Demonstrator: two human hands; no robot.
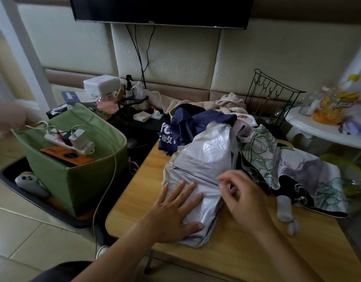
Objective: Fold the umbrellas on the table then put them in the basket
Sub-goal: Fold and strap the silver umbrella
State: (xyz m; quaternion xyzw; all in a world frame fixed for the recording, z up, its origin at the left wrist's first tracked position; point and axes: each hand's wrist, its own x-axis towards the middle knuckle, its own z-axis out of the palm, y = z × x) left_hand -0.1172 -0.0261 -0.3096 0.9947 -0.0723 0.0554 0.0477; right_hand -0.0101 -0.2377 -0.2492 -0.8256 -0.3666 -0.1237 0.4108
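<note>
- Silver umbrella (204, 159) fabric is spread in a crumpled heap on the wooden worktop (139, 192), its near end flattened towards the front edge.
- The left hand (175, 212) is laid flat on that near end, fingers straight and spread, pressing the fabric down.
- The right hand (242, 198) is held just beside it at the fabric's right edge, fingers curled; whether a fold is pinched cannot be told.
- A navy umbrella (195, 123) with white lettering is bunched behind the silver one, touching it.
- A floral umbrella (297, 171) in pale purple and green is draped to the right, its pale handle (284, 208) lying on the worktop.
- The green basket (78, 180) is seen on the floor to the left of the worktop, with a power strip (69, 141) and an orange case (66, 156) on top.
</note>
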